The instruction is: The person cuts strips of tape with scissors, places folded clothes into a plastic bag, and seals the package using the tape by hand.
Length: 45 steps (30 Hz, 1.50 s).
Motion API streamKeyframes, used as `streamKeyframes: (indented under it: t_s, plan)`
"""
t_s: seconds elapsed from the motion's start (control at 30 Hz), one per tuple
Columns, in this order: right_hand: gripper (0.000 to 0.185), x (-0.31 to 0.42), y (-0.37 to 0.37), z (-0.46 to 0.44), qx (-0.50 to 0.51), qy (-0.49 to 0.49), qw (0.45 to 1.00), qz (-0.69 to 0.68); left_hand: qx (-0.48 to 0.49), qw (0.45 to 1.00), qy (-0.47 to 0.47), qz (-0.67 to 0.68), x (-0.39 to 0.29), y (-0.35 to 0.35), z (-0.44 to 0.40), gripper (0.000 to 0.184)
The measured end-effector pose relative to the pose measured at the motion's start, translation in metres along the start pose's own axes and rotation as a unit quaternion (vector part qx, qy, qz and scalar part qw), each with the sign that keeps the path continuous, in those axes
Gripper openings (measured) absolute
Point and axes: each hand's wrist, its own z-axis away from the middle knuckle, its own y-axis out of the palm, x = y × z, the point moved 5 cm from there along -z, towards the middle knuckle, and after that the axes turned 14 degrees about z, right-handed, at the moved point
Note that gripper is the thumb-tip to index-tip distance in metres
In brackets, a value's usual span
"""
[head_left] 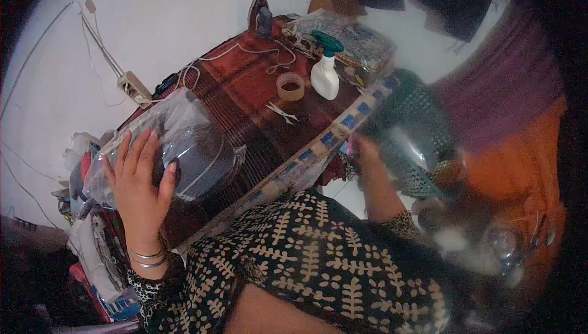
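Observation:
My left hand (139,178) lies with its fingers spread on a clear plastic bag (205,156) that holds something dark, perhaps folded cloth. Thin metal bangles circle that wrist. Down past the table's edge, my right hand (366,153) reaches beside a small pinkish-blue patch I cannot make out; its fingers are mostly hidden. Farther along the red and dark striped tablecloth (239,98) are white-handled scissors (282,112), a roll of brown tape (290,87) and a white spray bottle (326,78) with a green trigger head.
An iron (261,17) stands at the far end, its pale cord trailing over the cloth. Another plastic-wrapped bundle (361,37) lies beside it. A power strip (133,89) hangs by the wall. Right of the table are a green mesh item (422,141) and orange cloth (508,175).

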Motion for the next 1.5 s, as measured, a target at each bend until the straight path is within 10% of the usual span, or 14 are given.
streamKeyframes:
  t_s: [0.17, 0.23, 0.37, 0.47, 0.67, 0.87, 0.93, 1.03, 1.5]
  plan:
    - [0.029, -0.009, -0.012, -0.045, -0.060, -0.032, 0.989, 0.128, -0.017, 1.000, -0.019, 0.009, 0.005, -0.006, 0.009, 0.048]
    - [0.014, 0.031, -0.015, -0.028, -0.158, -0.126, 0.843, 0.499, -0.014, 0.999, -0.030, 0.016, 0.007, -0.007, 0.010, 0.048]
    - [0.015, 0.066, -0.010, 0.012, -0.214, -0.136, 0.942, 0.219, -0.002, 0.999, -0.049, 0.015, 0.010, -0.009, 0.016, 0.050]
    - [0.013, 0.131, -0.009, 0.066, -0.265, -0.191, 0.891, 0.315, -0.002, 0.998, -0.056, 0.013, 0.016, -0.007, 0.019, 0.050]
    - [0.012, 0.273, 0.043, 0.156, 0.054, -0.293, 0.932, 0.206, -0.033, 0.996, -0.063, 0.051, 0.020, -0.006, 0.024, 0.048]
    - [0.017, 0.350, 0.153, 0.289, 0.467, -0.353, 0.693, 0.421, -0.052, 0.994, -0.064, 0.073, 0.026, -0.007, 0.029, 0.049]
    - [0.022, 0.347, 0.180, 0.339, 0.673, -0.457, 0.421, 0.402, -0.039, 0.994, -0.061, 0.086, 0.022, -0.005, 0.031, 0.050]
    - [0.021, 0.357, 0.209, 0.360, 0.673, -0.510, 0.301, 0.442, -0.030, 0.993, -0.060, 0.098, 0.019, -0.001, 0.033, 0.053]
    - [0.025, 0.400, 0.294, 0.284, 0.527, -0.494, 0.444, 0.530, -0.051, 0.989, -0.050, 0.133, 0.005, -0.001, 0.035, 0.055]
